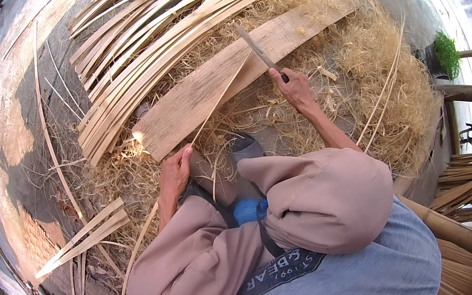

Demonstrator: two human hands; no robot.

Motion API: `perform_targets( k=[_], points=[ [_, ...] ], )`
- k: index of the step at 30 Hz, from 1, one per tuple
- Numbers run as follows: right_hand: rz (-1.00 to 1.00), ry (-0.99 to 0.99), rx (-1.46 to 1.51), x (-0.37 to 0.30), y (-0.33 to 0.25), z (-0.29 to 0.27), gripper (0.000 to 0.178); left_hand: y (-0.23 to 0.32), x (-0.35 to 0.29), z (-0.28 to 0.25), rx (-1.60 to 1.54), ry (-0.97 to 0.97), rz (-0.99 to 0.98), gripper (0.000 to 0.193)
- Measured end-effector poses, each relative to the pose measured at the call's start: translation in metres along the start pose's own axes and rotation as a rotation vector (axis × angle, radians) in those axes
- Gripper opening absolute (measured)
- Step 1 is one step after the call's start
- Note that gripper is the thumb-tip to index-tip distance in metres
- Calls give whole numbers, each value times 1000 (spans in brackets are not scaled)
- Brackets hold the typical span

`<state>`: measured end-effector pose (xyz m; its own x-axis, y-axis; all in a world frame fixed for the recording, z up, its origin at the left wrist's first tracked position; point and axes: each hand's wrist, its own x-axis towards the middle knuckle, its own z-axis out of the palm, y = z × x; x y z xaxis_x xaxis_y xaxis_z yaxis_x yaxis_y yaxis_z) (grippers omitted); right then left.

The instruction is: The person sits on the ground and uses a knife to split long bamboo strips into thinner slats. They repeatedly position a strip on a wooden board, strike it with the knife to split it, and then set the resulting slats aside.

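Observation:
My left hand (174, 173) pinches a thin bamboo strip (220, 101) that slants up and away to the right. My right hand (295, 89) is closed round the dark handle of a long knife (255, 47), its blade pointing away over a wide wooden plank (183, 114). The strip's far end reaches the blade; whether the two touch, I cannot tell. Beneath both the blade and the strip lies the plank, between the hands and a spread of split bamboo strips (135, 71).
Curly bamboo shavings (381, 61) heap up at the right and lie around the plank. A few short flat strips (89, 237) rest at the lower left. More bamboo bundles (470, 181) and a pole (453, 231) are at the right, below a green plant (447, 54).

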<state>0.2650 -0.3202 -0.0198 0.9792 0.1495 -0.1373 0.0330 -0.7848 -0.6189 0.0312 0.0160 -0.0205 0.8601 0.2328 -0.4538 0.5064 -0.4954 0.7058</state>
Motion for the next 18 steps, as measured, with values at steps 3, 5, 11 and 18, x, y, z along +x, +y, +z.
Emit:
perform_targets(
  k=[3, 5, 11, 18],
  points=[
    [-397, -106, -98, -65, -24, 43, 62, -6, 5, -2, -68, 7, 59, 50],
    [-348, -29, -60, -56, -16, 45, 61, -5, 6, -3, -72, 32, 107, 52],
    [211, 324, 10, 56, 55, -36, 74, 5, 1, -9, 111, 4, 93, 52],
    [18, -69, 0, 5, -10, -14, 71, -12, -8, 22, 322, 39, 148, 41]
  ],
)
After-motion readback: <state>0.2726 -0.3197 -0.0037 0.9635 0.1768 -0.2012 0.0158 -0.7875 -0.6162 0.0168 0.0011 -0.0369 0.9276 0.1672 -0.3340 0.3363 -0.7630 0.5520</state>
